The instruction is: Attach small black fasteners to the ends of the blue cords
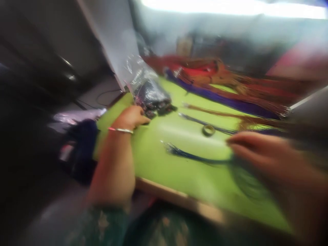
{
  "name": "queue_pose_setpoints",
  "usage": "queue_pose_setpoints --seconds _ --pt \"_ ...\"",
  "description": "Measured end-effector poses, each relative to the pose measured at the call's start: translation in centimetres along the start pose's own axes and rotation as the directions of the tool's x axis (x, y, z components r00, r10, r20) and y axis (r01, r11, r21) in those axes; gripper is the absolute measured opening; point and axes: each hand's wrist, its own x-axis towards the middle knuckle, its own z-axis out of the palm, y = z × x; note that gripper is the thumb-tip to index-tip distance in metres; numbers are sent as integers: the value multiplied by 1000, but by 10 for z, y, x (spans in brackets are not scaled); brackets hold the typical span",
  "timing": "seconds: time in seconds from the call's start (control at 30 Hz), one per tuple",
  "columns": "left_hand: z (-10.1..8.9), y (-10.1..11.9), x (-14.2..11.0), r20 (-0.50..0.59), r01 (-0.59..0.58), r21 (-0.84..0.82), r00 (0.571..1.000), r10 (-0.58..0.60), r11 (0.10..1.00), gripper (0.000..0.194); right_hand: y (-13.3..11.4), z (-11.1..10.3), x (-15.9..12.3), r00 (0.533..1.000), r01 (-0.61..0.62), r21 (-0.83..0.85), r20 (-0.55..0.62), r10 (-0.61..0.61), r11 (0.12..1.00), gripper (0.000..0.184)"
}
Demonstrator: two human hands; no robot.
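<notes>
On the far left of the green tabletop, my left hand (130,117) reaches to a pile of small dark parts (164,107) at the mouth of a clear plastic bag (151,90). Its fingers are curled in, and whatever is between them is hidden. My right hand (258,150), blurred, hovers over the right side with thumb and fingertips pinched together; I cannot make out what is in them. Below and left of it lies a bundle of dark blue wires (194,157) with bright ends. A roll of tape (208,130) sits beside another thin dark bundle (200,122).
Behind, a thick purple wire bundle (220,97) and heaps of orange-brown wires (246,85) cover the back of the green table (153,153). A thin brown bundle (210,110) lies in front of them. A white panel (110,30) rises at the left; dark blue material (85,147) hangs beside the table.
</notes>
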Motion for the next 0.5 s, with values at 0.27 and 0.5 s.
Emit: queue_pose_setpoints --seconds 0.27,0.5 --pt "28 1 15 -75 -159 144 982 171 977 13 -47 105 69 953 29 -152 303 19 988 13" --pt "26 15 10 -137 -235 -74 965 223 969 30 -24 101 74 948 -213 210 281 150 954 17"
